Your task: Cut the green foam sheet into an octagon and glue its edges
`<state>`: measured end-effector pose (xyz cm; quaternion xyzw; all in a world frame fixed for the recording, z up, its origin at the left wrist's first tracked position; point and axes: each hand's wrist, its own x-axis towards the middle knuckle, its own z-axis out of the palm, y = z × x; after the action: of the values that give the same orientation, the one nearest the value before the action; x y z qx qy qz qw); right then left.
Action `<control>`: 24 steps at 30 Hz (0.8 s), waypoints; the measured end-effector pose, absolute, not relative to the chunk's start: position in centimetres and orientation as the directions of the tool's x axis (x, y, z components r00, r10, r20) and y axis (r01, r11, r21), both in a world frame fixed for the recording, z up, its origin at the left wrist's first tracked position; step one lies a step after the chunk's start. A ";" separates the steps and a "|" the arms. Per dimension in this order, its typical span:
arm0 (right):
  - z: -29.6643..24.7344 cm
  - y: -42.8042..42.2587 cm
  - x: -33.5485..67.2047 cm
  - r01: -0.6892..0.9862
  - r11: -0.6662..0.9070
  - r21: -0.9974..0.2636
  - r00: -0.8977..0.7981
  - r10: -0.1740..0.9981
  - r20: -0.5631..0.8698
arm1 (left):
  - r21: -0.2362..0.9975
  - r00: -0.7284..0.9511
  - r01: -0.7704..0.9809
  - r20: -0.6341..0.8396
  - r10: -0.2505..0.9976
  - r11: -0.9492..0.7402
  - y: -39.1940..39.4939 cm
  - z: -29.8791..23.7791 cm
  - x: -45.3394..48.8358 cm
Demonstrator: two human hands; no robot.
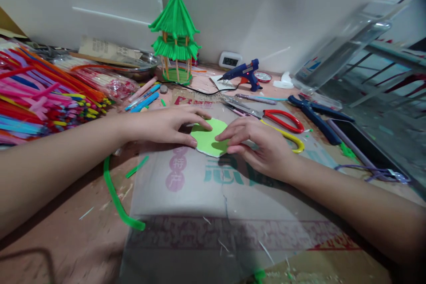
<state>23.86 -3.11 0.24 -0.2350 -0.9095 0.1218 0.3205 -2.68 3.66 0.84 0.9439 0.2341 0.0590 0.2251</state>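
Note:
A light green paper disc (209, 138) lies flat on a cardboard sheet (199, 195) in the middle of the table. My left hand (164, 125) rests on the disc's left edge, fingers stretched out flat and pressing on it. My right hand (258, 141) lies on the disc's right edge, fingers close together and laid over the paper. Both hands touch the disc; neither lifts it. A green pipe cleaner (116, 195) curves on the table at the left of the cardboard.
A heap of coloured pipe cleaners (43, 93) fills the far left. A green pipe-cleaner pagoda (175, 37) stands at the back. A blue glue gun (244, 73), red and yellow scissors (282, 125), blue pliers (313, 113) and a small clock (230, 60) lie to the right.

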 end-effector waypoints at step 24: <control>2.5 1.9 28.6 0.870 0.470 -0.145 -0.389 0.838 0.383 | 0.365 0.825 0.501 0.074 0.560 -0.785 1.8 0.4 -1.5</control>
<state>28.60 1.89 2.48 -0.5130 -0.8325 -0.0397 0.2055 -1.50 1.76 0.43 0.9405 0.2820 0.0893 0.1674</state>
